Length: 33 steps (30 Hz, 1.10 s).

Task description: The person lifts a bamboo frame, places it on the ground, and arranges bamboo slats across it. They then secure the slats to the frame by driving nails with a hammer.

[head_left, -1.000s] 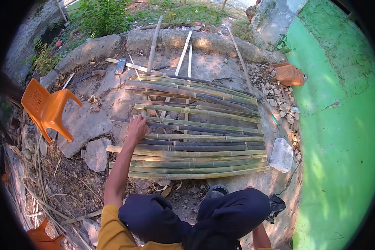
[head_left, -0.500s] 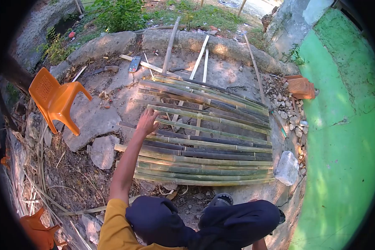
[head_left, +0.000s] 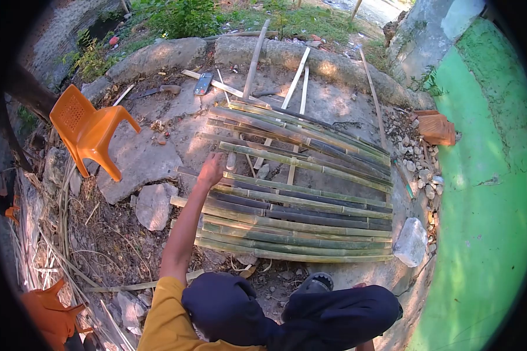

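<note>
My left hand (head_left: 211,170) reaches out to the left ends of a row of split bamboo slats (head_left: 298,240). Its fingers are curled at the end of one thin green bamboo slat (head_left: 287,188). Beyond that, across a gap, lies another green slat (head_left: 310,164). Most of my right hand (head_left: 360,285) is hidden behind my bent right knee; only a bit of skin shows, so its fingers cannot be made out. Under the slats, pale wooden strips (head_left: 297,79) and a round pole (head_left: 256,58) run crosswise.
An orange plastic chair (head_left: 93,128) stands at the left. Near the back lie a phone (head_left: 203,83) and a large knife (head_left: 153,91). A white stone block (head_left: 410,242) sits by the slats' right ends, with rubble (head_left: 418,158) and a green wall (head_left: 480,222) beyond.
My left hand has drawn back slightly towards me. The thin green slat by it has shifted nearer to me, widening the gap to the slat beyond. The view has turned a little left.
</note>
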Each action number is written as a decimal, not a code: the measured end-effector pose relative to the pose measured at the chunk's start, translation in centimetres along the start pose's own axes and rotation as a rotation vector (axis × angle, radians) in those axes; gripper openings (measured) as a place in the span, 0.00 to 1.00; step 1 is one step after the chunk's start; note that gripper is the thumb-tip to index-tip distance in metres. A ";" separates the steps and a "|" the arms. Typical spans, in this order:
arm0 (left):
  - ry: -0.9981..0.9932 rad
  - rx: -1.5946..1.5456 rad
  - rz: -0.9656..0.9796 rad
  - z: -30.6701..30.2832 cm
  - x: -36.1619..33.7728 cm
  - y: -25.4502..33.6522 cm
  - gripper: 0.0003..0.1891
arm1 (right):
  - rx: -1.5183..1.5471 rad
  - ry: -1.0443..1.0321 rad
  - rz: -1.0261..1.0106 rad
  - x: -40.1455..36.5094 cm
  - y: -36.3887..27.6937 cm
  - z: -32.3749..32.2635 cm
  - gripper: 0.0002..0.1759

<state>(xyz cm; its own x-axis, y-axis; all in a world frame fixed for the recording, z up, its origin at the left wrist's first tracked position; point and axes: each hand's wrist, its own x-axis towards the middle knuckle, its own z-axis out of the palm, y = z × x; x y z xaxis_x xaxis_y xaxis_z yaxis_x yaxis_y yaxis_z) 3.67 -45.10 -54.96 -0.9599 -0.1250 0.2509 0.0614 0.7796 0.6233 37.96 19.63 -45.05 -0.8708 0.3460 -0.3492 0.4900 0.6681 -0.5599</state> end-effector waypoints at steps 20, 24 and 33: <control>-0.356 0.297 0.082 1.5 -2.6 3.0 0.33 | 0.073 0.069 -0.001 -1.2 -0.7 -0.6 0.11; -0.384 0.356 0.043 2.2 -3.2 3.8 0.37 | 0.097 0.101 0.024 -1.7 -0.9 -0.9 0.11; -0.498 -0.092 0.195 -2.4 -4.8 17.8 0.30 | 0.854 -0.050 0.125 2.8 -5.5 2.2 0.08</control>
<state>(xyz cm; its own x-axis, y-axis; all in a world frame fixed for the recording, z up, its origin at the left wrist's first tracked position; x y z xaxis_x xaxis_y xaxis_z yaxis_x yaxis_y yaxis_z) 10.04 -32.10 -43.33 -0.9403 0.3403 0.0014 0.2540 0.6991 0.6684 32.88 15.50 -44.63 -0.8158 0.3414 -0.4668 0.4611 -0.1032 -0.8813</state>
